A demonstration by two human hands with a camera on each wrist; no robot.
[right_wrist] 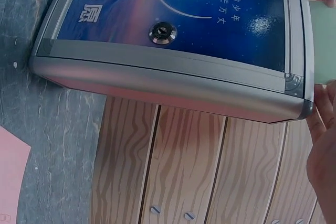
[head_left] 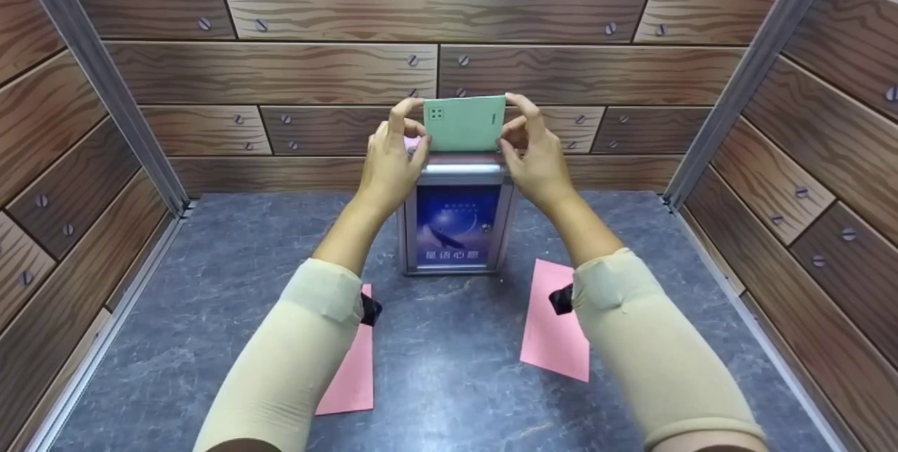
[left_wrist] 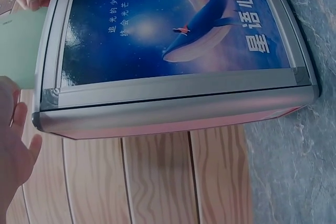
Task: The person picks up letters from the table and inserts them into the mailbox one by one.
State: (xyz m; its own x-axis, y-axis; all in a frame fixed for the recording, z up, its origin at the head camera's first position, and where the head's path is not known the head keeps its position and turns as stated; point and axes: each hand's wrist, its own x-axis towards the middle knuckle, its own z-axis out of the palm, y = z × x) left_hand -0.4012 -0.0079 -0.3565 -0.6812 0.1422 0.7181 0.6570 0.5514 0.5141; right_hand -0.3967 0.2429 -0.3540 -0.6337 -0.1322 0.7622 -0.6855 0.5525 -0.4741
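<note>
A light green envelope point(head_left: 463, 124) stands upright over the top of an aluminium-framed letter box point(head_left: 459, 227). My left hand point(head_left: 393, 161) pinches its left end and my right hand point(head_left: 544, 161) its right end, thumbs low and fingers at the upper corners. Whether the lower edge sits in a slot is hidden. The box front carries a blue whale picture with white characters. In the right wrist view a round lock point(right_wrist: 163, 33) shows on that front. Part of the green envelope point(left_wrist: 21, 51) appears past the box top in the left wrist view.
One pink envelope point(head_left: 354, 375) lies on the grey marbled surface point(head_left: 449, 340) under my left forearm. Another pink envelope point(head_left: 551, 333) lies beside my right forearm. Wood-patterned panels point(head_left: 435, 3) and metal posts point(head_left: 758, 73) enclose the space at the back and sides.
</note>
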